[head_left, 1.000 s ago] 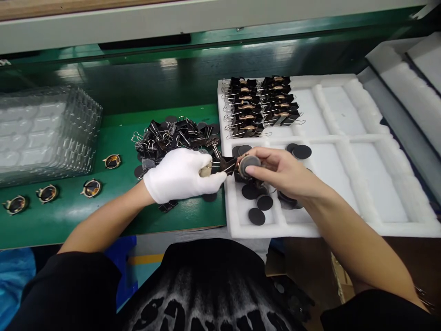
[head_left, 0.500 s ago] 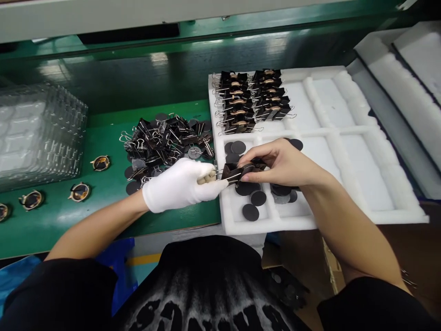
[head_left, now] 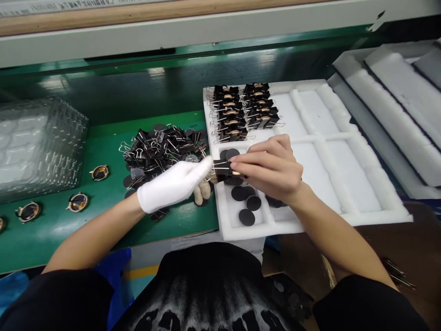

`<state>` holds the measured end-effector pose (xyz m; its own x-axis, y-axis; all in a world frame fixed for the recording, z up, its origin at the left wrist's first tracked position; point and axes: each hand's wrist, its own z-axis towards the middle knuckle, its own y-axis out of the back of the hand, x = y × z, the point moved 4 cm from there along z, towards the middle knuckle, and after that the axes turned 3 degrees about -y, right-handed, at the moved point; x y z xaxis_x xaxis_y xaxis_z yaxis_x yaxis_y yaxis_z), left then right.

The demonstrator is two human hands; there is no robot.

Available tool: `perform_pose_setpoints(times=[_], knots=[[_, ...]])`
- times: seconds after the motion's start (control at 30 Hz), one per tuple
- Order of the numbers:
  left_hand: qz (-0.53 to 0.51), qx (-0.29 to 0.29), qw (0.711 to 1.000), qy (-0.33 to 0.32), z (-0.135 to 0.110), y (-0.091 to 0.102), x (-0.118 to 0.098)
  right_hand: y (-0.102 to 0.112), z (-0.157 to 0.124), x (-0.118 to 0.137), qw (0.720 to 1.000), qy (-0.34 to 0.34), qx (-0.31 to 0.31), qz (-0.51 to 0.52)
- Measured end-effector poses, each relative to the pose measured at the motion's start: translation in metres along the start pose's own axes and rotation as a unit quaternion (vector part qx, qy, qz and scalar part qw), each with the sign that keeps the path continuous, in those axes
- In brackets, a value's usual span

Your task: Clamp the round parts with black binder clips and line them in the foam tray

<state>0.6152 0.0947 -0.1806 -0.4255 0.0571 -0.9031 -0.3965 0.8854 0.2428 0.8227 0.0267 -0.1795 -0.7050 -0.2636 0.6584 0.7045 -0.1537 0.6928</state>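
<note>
In a white glove with fingertips bare of white, my left hand (head_left: 175,183) closes on the wire handles of a black binder clip (head_left: 221,165). My bare right hand (head_left: 275,169) pinches the other end of this bundle, where the gold edge of a watch case (head_left: 236,173) shows; most of it is hidden by the fingers. Both hands meet over the left rim of a white foam tray (head_left: 225,225). Beneath them, black round discs (head_left: 247,217) lie in a tray compartment. A heap of binder clips (head_left: 165,145) with grey discs is beyond my left hand.
Two columns of clipped watch cases (head_left: 229,112) stand in the tray's far left compartment. Loose watch cases (head_left: 77,202) lie on the green table (head_left: 113,225). Stacked clear plastic trays (head_left: 37,142) stand at left, more foam trays (head_left: 396,105) at right.
The view has shifted, so the scene sits lower. My right hand has turned, its back now facing up over the clip. My left fingers have shifted on the clip handles, lower fingers now hanging down.
</note>
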Motion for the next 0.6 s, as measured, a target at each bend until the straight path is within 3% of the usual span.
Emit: perform_pose_setpoints(times=[0.07, 0.13, 0.23, 0.33, 0.47, 0.6], knots=[[-0.025, 0.025, 0.999, 0.004, 0.0, -0.003, -0.002, 0.0, -0.001, 0.0, 0.999, 0.005, 0.016, -0.032], [-0.012, 0.008, 1.0, -0.016, 0.0, 0.0, -0.005, 0.003, 0.0, 0.002, 0.999, 0.031, 0.027, -0.028], [0.032, -0.035, 0.998, -0.034, -0.002, 0.007, -0.008, 0.009, 0.002, 0.004, 0.996, 0.049, 0.034, 0.064], [0.086, -0.055, 0.994, -0.039, -0.003, 0.009, -0.008, 0.007, 0.004, 0.002, 0.987, -0.02, 0.065, 0.144], [0.133, -0.049, 0.988, -0.06, -0.001, 0.005, -0.008, -0.005, 0.003, 0.0, 0.976, -0.121, 0.081, 0.162], [0.161, -0.047, 0.985, -0.05, -0.002, 0.001, -0.007, -0.015, 0.003, 0.002, 0.959, -0.144, 0.107, 0.22]])
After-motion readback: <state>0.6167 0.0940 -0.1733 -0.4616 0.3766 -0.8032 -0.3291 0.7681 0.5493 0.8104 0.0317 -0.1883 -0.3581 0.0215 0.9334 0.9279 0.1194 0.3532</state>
